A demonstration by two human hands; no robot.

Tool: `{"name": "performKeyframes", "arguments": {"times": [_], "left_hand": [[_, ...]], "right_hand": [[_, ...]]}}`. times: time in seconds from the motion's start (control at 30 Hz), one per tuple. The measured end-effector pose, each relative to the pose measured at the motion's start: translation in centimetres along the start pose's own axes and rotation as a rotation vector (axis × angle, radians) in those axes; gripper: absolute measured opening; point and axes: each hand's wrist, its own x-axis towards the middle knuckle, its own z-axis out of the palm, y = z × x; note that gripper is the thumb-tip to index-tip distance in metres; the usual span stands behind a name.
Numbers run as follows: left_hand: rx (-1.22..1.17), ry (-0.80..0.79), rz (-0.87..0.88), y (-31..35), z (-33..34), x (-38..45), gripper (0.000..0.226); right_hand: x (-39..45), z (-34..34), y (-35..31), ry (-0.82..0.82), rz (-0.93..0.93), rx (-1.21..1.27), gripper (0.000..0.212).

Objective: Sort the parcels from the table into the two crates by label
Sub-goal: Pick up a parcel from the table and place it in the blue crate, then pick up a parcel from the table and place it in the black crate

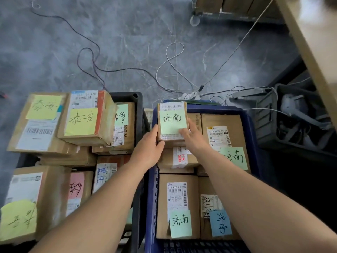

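Both hands hold the small brown cardboard parcel with a pale green note (172,123) over the blue plastic crate (252,125): left hand (149,148) and right hand (193,137) curl round its near corners. It looks stiff and probably light; opposite edges suit the grip best.

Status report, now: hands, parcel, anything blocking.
Left hand and right hand both grip small parcel. Parcel over far end of blue crate, atop other boxes. Nothing blocking.

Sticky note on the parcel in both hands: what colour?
Pale green, with black handwriting; the sticky note shows clearly in the head view.
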Motion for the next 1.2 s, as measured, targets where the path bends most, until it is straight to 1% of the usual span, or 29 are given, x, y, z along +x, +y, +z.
{"name": "performKeyframes", "arguments": {"times": [0.13, 0.23, 0.33, 0.47, 0.63, 0.77, 0.87, 1.0, 1.2], "left_hand": [[-0.048, 0.035, -0.040, 0.0, -1.0, -1.0, 0.076], [-0.085, 0.064, -0.002, 0.9, -1.7, -3.4, 0.069], [-0.017, 0.073, 0.098, 2.3, -2.0, -6.6, 0.055], [0.098, -0.003, 0.225, 4.7, -2.0, -10.4, 0.045], [0.287, -0.054, 0.427, 8.8, -2.5, -15.0, 0.039], [0.383, -0.074, 0.563, 11.6, -2.1, -18.1, 0.040], [0.415, -0.077, 0.679, 13.9, -1.4, -20.1, 0.043], [0.394, -0.086, 0.796, 17.4, 0.4, -23.5, 0.042], [0.377, -0.134, 0.968, 22.9, 5.0, -30.6, 0.045]], "right_hand": [[-2.0, -0.7, 0.0, 0.025, 0.063, -0.107, 0.065], [-5.0, -1.8, 0.6, 0.098, 0.065, -0.236, 0.061], [-9.5, -3.3, 1.0, 0.178, 0.081, -0.313, 0.050], [-15.8, -5.2, 1.0, 0.328, 0.078, -0.403, 0.050], [-24.1, -6.8, 0.7, 0.516, 0.051, -0.517, 0.045], [-30.4, -7.9, 1.6, 0.647, 0.091, -0.562, 0.039], [-34.5, -9.1, 2.8, 0.711, 0.135, -0.584, 0.041], [-39.8, -11.5, 4.3, 0.820, 0.201, -0.600, 0.042], [-48.0, -13.9, 8.4, 0.973, 0.282, -0.537, 0.042]]}}
